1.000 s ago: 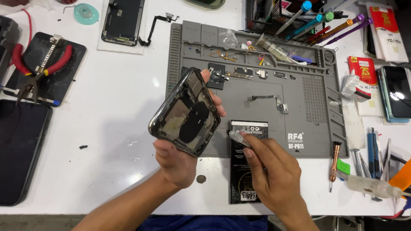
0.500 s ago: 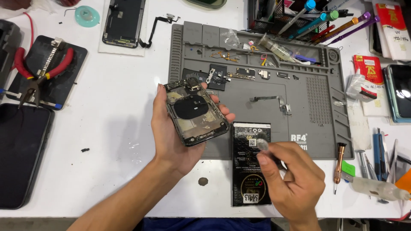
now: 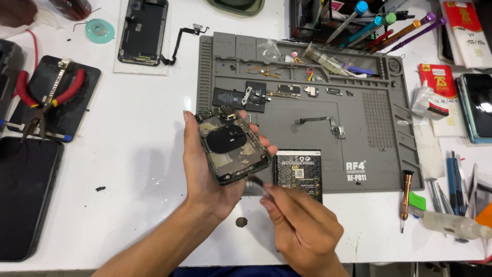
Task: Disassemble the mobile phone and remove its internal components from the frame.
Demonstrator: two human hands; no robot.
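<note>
My left hand (image 3: 202, 179) holds an opened phone housing (image 3: 233, 144), its inside facing up with a dark round coil in the middle. My right hand (image 3: 300, 225) grips a thin metal tool (image 3: 254, 182), likely tweezers, whose tip touches the housing's lower edge. A black phone battery (image 3: 300, 172) lies on the grey repair mat (image 3: 369, 133) just right of the housing, partly behind my right hand.
Small phone parts and flex cables (image 3: 287, 92) lie on the mat's upper half. A detached screen (image 3: 142, 31) sits at top left, red-handled pliers (image 3: 43, 100) on a dark pad at left, a dark slab (image 3: 23, 200) at lower left. Screwdrivers (image 3: 407, 197) and pens crowd the right edge.
My left hand turned the housing from tilted back-side-up to inside-up and lowered it. My right hand left the battery and brought the tool to the housing's lower edge.
</note>
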